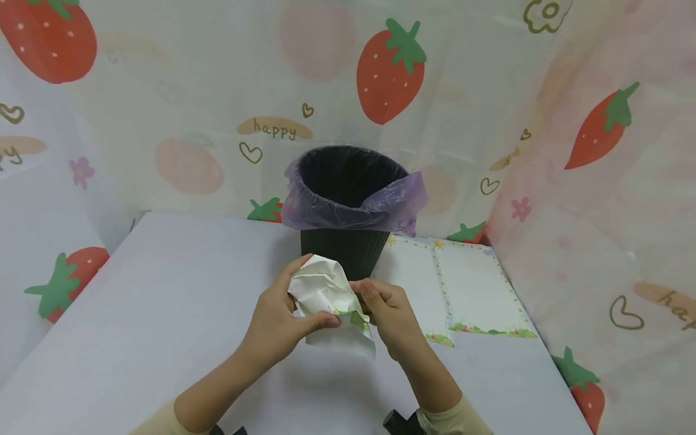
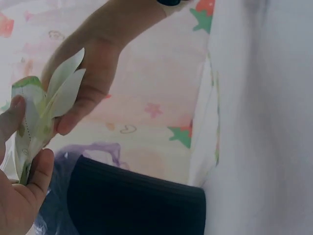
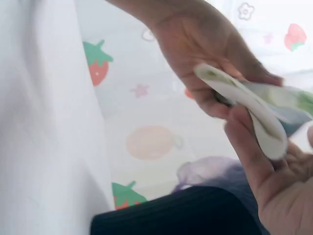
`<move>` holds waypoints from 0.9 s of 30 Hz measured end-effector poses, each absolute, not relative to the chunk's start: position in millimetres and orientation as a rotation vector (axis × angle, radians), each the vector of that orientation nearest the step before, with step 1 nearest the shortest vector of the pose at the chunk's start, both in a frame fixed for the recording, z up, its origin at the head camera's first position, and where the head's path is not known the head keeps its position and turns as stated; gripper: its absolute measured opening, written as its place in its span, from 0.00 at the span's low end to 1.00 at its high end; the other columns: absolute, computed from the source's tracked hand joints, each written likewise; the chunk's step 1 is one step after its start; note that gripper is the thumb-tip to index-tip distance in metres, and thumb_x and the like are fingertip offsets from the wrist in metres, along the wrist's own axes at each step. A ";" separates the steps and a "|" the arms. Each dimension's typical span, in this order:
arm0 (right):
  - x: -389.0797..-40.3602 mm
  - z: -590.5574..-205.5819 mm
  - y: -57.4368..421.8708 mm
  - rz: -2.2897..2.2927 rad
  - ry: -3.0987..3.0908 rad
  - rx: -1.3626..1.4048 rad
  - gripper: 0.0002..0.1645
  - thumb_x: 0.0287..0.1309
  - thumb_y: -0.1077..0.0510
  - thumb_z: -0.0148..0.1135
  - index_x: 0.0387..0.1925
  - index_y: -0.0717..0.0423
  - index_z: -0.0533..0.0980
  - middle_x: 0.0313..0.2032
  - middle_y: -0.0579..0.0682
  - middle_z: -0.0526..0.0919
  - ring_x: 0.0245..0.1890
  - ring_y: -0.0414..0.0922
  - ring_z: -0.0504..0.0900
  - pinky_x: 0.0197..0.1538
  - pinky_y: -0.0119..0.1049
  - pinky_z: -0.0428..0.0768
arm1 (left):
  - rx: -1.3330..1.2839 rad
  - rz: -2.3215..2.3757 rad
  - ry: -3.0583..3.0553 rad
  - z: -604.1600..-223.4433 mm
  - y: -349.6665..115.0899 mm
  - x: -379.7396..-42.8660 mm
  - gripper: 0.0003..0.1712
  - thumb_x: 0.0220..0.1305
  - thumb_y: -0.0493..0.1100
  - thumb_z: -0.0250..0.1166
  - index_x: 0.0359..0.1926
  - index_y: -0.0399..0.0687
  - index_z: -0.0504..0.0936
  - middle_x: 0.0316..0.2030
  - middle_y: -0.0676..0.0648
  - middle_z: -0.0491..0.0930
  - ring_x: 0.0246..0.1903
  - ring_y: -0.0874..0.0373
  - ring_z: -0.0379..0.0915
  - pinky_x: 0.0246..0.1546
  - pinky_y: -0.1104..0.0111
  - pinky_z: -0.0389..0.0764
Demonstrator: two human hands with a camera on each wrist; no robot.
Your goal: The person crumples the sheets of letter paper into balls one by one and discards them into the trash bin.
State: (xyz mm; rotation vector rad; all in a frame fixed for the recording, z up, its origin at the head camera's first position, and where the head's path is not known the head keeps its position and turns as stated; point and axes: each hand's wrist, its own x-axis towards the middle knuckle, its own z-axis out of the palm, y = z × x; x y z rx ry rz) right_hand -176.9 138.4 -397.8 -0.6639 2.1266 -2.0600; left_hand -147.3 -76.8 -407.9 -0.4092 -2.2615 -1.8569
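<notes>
A crumpled, partly folded sheet of paper [image 1: 324, 286], white with a green printed border, is held up over the table in front of the bin. My left hand [image 1: 283, 323] grips it from the left, thumb across its front and fingers behind. At its right edge, my right hand [image 1: 387, 308] pinches the paper with curled fingers. In the left wrist view the folded paper [image 2: 36, 117] shows its layers edge-on, with loose flaps fanning toward the right hand [image 2: 95, 73]. The right wrist view shows a rounded fold of the paper [image 3: 266, 132] beside the right hand's fingers [image 3: 247, 147].
Behind the hands stands a black bin [image 1: 342, 244] lined with a purple plastic bag [image 1: 399, 202] folded over its rim. Two flat sheets with printed borders, a nearer-left sheet [image 1: 410, 278] and a right sheet [image 1: 481, 290], lie on the white table [image 1: 179, 302]. Strawberry-print cloth [image 1: 217, 78] surrounds it.
</notes>
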 end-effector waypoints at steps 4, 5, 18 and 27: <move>-181.2 -391.5 154.1 -1.871 1.873 -1.118 0.46 0.74 0.38 0.52 0.69 0.77 0.65 0.63 0.76 0.73 0.59 0.45 0.83 0.56 0.37 0.84 | -0.307 -1.970 -2.280 -403.5 -83.6 -151.1 0.58 0.43 0.53 0.86 0.73 0.68 0.64 0.48 0.45 0.80 0.36 0.51 0.80 0.30 0.63 0.84; -182.7 -390.4 157.4 -1.826 1.784 -1.208 0.48 0.72 0.38 0.56 0.71 0.76 0.61 0.65 0.77 0.69 0.63 0.46 0.80 0.59 0.39 0.83 | -0.299 -2.009 -2.277 -402.3 -84.6 -151.7 0.57 0.43 0.52 0.86 0.73 0.66 0.64 0.48 0.44 0.80 0.38 0.50 0.81 0.32 0.62 0.85; -185.1 -389.2 159.5 -1.574 1.850 -1.420 0.60 0.50 0.60 0.77 0.79 0.61 0.54 0.70 0.66 0.71 0.65 0.52 0.78 0.59 0.48 0.83 | -0.313 -2.258 -2.129 -393.8 -90.1 -150.6 0.48 0.47 0.39 0.84 0.69 0.57 0.71 0.51 0.41 0.82 0.49 0.48 0.80 0.45 0.63 0.87; -175.8 -399.5 141.4 -1.879 2.231 -1.017 0.41 0.44 0.44 0.79 0.58 0.61 0.79 0.44 0.57 0.89 0.37 0.44 0.89 0.38 0.37 0.88 | -0.440 -2.027 -2.118 -405.6 -79.9 -144.6 0.36 0.60 0.46 0.76 0.68 0.54 0.75 0.48 0.45 0.84 0.37 0.53 0.83 0.36 0.67 0.87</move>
